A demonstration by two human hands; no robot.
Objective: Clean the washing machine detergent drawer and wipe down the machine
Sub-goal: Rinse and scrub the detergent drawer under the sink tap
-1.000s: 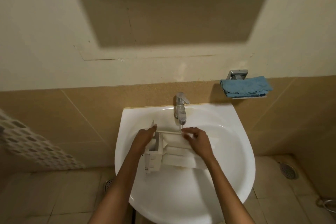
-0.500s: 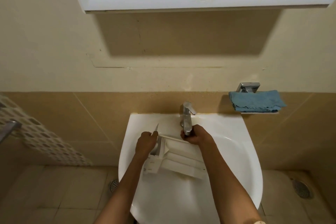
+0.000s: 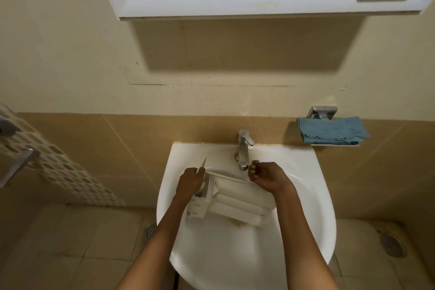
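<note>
Over the sink (image 3: pixel 317 195), the drawer (image 3: pixel 235 207) is laid slantwise across the basin, below the tap (image 3: pixel 243 148). The task is judged to be at an early stage. The drawer is out of the machine and set where it can be rinsed, but a brownish smear is seen at its near edge, so the cleaning is taken as unfinished. No running water can be made out at the spout. The machine itself is not in view, and its wiping is judged not yet done. A folded blue cloth (image 3: pixel 332 130) is seen on a holder to the right of the sink, well apart from both grips.

The left grip (image 3: pixel 190 181) is closed round the drawer's left end, with the fingers curled over the top and a thin white flap raised just beyond the knuckles. The right grip (image 3: pixel 266 176) is held just below the spout, over the right end of the drawer's far rail, with the fingers curled inward. Whether the rail is pinched or nothing is held cannot be told. Both forearms are stretched forward from the bottom of the view.
</note>
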